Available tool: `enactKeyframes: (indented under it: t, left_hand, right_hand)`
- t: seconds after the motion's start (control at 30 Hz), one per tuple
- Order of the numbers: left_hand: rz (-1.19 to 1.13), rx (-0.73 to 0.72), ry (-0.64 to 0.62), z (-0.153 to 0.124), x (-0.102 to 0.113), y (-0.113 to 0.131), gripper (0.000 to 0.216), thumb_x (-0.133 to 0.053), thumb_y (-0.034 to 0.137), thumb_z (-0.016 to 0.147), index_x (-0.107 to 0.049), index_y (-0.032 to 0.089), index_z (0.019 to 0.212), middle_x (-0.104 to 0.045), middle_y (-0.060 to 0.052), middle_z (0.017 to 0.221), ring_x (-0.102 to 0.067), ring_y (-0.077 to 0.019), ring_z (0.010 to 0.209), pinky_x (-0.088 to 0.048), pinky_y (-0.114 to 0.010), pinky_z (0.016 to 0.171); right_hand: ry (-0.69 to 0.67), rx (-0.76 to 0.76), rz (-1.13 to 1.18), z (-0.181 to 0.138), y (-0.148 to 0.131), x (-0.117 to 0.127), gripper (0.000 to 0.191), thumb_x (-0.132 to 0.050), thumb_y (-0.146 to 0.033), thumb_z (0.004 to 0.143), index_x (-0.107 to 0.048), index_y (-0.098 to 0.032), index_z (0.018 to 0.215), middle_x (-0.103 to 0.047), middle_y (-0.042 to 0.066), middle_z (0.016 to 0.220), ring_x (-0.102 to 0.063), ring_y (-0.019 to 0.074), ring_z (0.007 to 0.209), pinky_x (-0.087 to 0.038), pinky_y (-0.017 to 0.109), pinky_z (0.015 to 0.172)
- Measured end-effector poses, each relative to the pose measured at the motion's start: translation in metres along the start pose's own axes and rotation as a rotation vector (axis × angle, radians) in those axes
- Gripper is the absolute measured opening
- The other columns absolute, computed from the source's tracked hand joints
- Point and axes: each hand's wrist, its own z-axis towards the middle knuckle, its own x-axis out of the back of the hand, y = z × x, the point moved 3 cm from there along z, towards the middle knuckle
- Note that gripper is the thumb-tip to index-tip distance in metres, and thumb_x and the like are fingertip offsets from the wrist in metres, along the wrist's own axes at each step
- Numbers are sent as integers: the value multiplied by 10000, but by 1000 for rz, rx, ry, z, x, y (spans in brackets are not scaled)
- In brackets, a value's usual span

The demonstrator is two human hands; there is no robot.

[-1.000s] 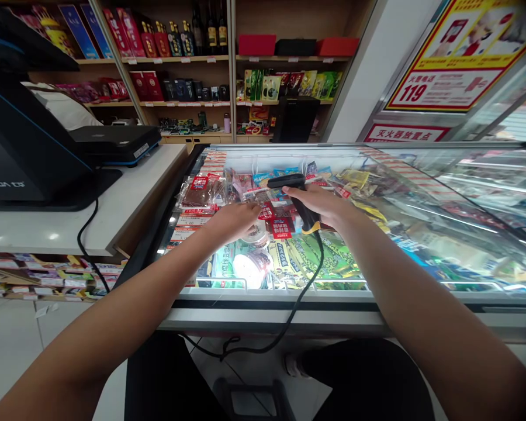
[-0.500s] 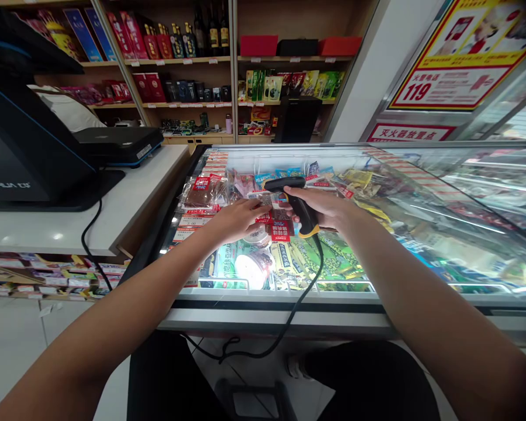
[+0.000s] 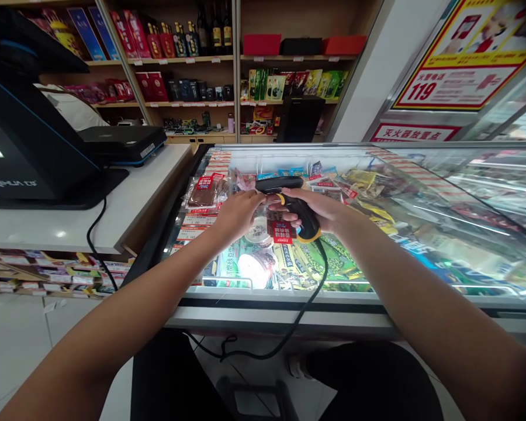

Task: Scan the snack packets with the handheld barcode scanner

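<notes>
In my right hand (image 3: 322, 211) is a barcode scanner (image 3: 305, 219), black with yellow trim, its head pointing left. A black cable (image 3: 309, 301) hangs from its handle and loops below the freezer edge. My left hand (image 3: 239, 213) is closed just under the scanner's head, its fingertips pinching the edge of a snack packet. That snack packet (image 3: 283, 233), clear with a red label, lies partly behind the scanner and my right fingers. Left of my left hand, similar packets (image 3: 204, 192) with brown contents rest on the freezer's glass top.
Under the glass of the chest freezer (image 3: 350, 307) lie many frozen packs. A counter (image 3: 61, 231) on the left carries a checkout terminal (image 3: 39, 146) and a scale (image 3: 123, 143). Shelves (image 3: 193, 58) of bottles and boxes stand behind. A wall poster (image 3: 456, 70) is at right.
The scanner's head has shifted slightly left and tilted. My left hand has moved up and right, its fingers more curled, close under the scanner. The camera view has shifted slightly.
</notes>
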Motion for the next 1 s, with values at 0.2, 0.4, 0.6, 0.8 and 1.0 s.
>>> enactKeyframes:
  t: [0.2, 0.4, 0.6, 0.8, 1.0]
  left_hand:
    - [-649, 64, 421, 6, 33, -28, 409, -501, -84, 784, -772, 210, 700, -801, -39, 936, -755, -194, 981, -595, -397, 972]
    - [-1106, 101, 540, 9, 67, -77, 375, -778, 144, 851, -601, 181, 523, -760, -82, 1017, -759, -213, 1029, -589, -407, 1034]
    - [-1192, 133, 771, 7, 72, -103, 537, -925, 316, 816, -481, 178, 549, -723, -59, 986, -797, -228, 1021, -613, -367, 976]
    - [-1086, 185, 914, 5, 76, -99, 439, -746, 117, 896, -466, 174, 561, -725, -44, 978, -791, -202, 1040, -620, -316, 923]
    - [-1102, 145, 933, 5, 78, -101, 438, -748, 114, 893, -465, 167, 563, -715, -31, 967, -787, -198, 1058, -614, -297, 906]
  right_hand:
    - [78, 183, -36, -14, -17, 9, 311, -688, -531, 933, -601, -236, 891, -484, -19, 670, -337, 113, 511, -350, 259, 495]
    - [66, 84, -275, -30, -23, 10, 358, -667, -587, 914, -570, -247, 863, -431, -14, 624, -298, 130, 507, -333, 292, 500]
    - [-82, 69, -260, -17, -9, -1, 357, -756, -537, 882, -564, -244, 815, -471, 0, 621, -341, 130, 505, -331, 278, 464]
    - [-263, 16, -58, -17, -2, -17, 348, -799, -499, 892, -635, -198, 828, -493, -31, 578, -307, 52, 416, -324, 215, 425]
    - [-228, 7, -36, -18, -2, -18, 346, -796, -477, 920, -643, -182, 822, -516, -20, 592, -347, 45, 416, -360, 193, 422]
